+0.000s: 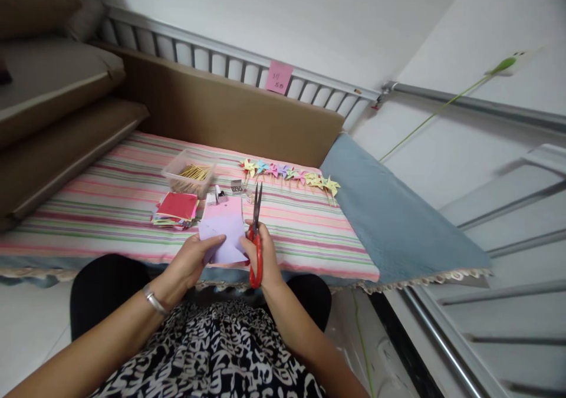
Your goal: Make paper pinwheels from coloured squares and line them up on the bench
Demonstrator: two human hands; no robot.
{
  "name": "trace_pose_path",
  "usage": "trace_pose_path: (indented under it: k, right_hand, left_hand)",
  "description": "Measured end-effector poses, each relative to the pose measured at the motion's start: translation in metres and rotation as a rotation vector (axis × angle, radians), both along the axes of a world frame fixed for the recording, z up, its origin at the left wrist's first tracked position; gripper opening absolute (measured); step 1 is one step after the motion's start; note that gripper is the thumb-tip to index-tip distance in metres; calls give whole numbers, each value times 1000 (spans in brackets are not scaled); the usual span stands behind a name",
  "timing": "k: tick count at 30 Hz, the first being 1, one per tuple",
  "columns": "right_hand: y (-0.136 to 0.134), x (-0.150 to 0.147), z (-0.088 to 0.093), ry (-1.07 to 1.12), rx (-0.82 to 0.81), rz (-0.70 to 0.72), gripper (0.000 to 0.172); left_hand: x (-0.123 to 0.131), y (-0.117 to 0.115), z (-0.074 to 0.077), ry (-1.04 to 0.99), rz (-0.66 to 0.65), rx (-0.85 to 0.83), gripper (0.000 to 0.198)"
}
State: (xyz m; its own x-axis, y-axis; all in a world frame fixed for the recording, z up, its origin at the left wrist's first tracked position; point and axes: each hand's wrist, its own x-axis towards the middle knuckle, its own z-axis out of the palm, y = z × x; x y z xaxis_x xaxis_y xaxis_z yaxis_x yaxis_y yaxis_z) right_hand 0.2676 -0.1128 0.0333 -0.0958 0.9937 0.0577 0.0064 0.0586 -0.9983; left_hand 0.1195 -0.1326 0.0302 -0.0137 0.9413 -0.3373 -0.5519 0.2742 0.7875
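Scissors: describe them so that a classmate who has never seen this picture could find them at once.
Find the striped cloth spread before the long brown board. Over its near part, the right grip holds the scissors, beside a lilac sheet. Red handles and dark blades set them apart from the stacked paper squares nearby.

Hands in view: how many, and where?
2: the left hand gripping the purple paper, and the right hand holding the red-handled scissors. Both are only partly hidden.

The paper [229, 233] in the left grip [193, 258] is purple. Past it, the striped cloth [305, 224] is pink, white and green.
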Motion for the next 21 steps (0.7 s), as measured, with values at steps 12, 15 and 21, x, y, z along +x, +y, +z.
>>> trace_pose_path:
  k: [12, 15, 21]
  right_hand:
    - [-56, 48, 16, -315, -336, 420, 39]
    - [-62, 47, 18, -400, -374, 418, 34]
    - [-59, 44, 11, -443, -289, 407, 17]
  left_hand:
    - [-38, 12, 7, 262, 121, 61, 42]
    - [-38, 12, 9, 287, 115, 57, 40]
    - [-37, 10, 11, 366, 84, 72, 39]
